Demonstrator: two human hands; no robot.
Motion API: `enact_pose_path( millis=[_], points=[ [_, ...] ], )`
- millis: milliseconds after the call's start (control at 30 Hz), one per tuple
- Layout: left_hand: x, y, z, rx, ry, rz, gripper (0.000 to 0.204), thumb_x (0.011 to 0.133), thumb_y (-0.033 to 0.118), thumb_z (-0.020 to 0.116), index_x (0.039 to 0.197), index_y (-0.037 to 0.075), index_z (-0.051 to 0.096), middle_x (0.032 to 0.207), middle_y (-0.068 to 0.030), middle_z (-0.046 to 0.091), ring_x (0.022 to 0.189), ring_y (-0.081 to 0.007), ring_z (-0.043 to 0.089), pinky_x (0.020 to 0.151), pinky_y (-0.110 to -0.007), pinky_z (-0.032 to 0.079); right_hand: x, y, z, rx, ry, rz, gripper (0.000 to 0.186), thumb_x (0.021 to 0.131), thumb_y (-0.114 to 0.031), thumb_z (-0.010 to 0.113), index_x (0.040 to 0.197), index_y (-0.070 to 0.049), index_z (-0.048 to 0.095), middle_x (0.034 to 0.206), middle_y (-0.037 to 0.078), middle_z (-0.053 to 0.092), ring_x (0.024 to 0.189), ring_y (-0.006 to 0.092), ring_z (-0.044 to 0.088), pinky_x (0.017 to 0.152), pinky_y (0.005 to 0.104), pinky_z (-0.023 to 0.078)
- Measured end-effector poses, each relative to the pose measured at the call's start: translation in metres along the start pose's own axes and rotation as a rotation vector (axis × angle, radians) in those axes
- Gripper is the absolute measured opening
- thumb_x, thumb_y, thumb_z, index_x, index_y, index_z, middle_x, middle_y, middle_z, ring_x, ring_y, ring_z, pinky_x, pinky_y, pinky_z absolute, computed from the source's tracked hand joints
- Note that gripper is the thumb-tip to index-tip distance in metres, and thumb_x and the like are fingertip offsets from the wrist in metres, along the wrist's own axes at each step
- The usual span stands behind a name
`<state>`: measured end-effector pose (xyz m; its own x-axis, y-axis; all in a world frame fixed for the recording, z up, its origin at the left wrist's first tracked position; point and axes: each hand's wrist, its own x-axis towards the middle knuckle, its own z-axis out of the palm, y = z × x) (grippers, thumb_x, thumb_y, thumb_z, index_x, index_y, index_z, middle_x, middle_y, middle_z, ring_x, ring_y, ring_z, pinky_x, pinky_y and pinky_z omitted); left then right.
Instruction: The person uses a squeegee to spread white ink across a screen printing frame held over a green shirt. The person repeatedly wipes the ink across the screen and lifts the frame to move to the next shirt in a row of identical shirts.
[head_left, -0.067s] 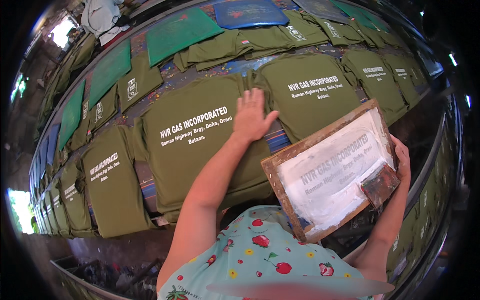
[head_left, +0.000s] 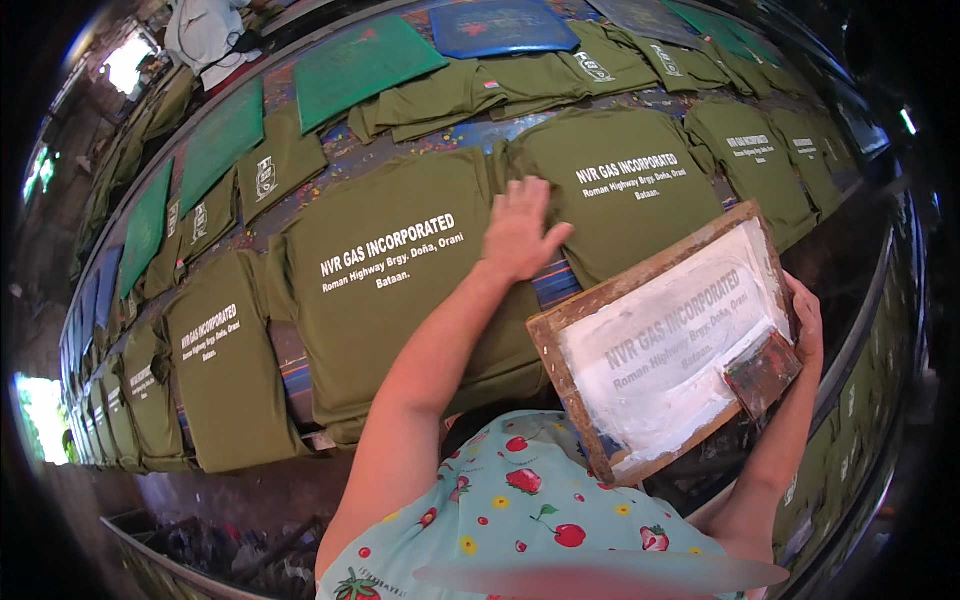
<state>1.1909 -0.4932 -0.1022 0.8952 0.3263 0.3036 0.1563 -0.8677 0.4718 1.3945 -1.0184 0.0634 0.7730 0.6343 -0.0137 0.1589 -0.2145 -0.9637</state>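
So your left hand [head_left: 520, 232] is stretched out toward the far side, back of the hand up, fingers straight with small gaps and the thumb sticking out right. It's over where the big olive shirt [head_left: 365, 325] on the left meets the olive shirt to its right [head_left: 625, 228]; can't tell if your palm is pressing or just hovering. That forearm slants far and right from a bent elbow.

Your right hand [head_left: 806, 325] has its fingers wrapped around the right edge of the wood-framed screen [head_left: 665, 340], thumb hidden from me. Your right elbow's bent too, forearm angled up along the right side. The screen sits tilted, near side of the shirts and right of your left arm, with a stained block [head_left: 763, 373] resting in its near right corner.
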Motion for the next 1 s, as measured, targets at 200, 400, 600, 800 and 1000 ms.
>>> enact_pose_path(
  millis=[200,400,600,800,1000],
  points=[
    [-0.013,0.019,-0.001,-0.078,-0.04,0.26,0.09,0.106,0.056,0.064,0.168,-0.002,0.037,0.177,-0.0227,0.035,0.165,-0.0461,0.029,0.136,-0.056,0.021,-0.01,0.011,-0.016,-0.075,0.037,-0.034,0.084,0.103,-0.053,0.072,0.155,0.01,0.057,0.149,0.016,0.067,0.136,0.0243,0.063,0.12,0.0366,0.043],
    [-0.125,-0.083,-0.071,0.255,-0.015,-0.126,0.094,0.106,0.057,0.063,0.171,-0.004,0.031,0.179,-0.026,0.029,0.167,-0.0462,0.024,0.137,-0.055,0.018,0.001,0.034,-0.03,-0.108,-0.006,-0.096,0.087,0.107,-0.058,0.063,0.156,0.014,0.054,0.155,0.02,0.063,0.143,0.0278,0.057,0.126,0.0396,0.037],
    [-0.217,-0.159,-0.155,0.495,0.02,-0.562,0.094,0.11,0.062,0.052,0.172,-0.004,0.028,0.181,-0.0262,0.024,0.168,-0.0454,0.02,0.137,-0.055,0.016,0.016,0.032,-0.023,-0.089,-0.024,-0.111,0.086,0.107,-0.056,0.063,0.155,0.015,0.054,0.153,0.019,0.064,0.141,0.027,0.058,0.125,0.0389,0.038],
    [-0.238,-0.085,-0.163,0.232,0.315,-0.419,0.074,0.109,0.049,0.062,0.157,-0.007,0.051,0.164,-0.0296,0.05,0.156,-0.0495,0.041,0.131,-0.057,0.028,0.022,0.01,-0.008,0.003,-0.083,-0.107,0.091,0.105,-0.059,0.066,0.157,0.015,0.052,0.153,0.021,0.063,0.14,0.0266,0.059,0.123,0.0379,0.04],
    [-0.278,0.093,-0.174,-1.481,-0.554,-0.436,0.062,0.113,0.018,0.066,0.169,0.003,0.042,0.149,-0.0147,0.068,0.136,-0.0214,0.064,0.119,-0.041,0.049,0.01,-0.011,0.018,0.072,-0.084,-0.08,0.094,0.105,-0.061,0.065,0.158,0.016,0.049,0.154,0.022,0.062,0.14,0.0293,0.06,0.124,0.0413,0.04]
  ],
)
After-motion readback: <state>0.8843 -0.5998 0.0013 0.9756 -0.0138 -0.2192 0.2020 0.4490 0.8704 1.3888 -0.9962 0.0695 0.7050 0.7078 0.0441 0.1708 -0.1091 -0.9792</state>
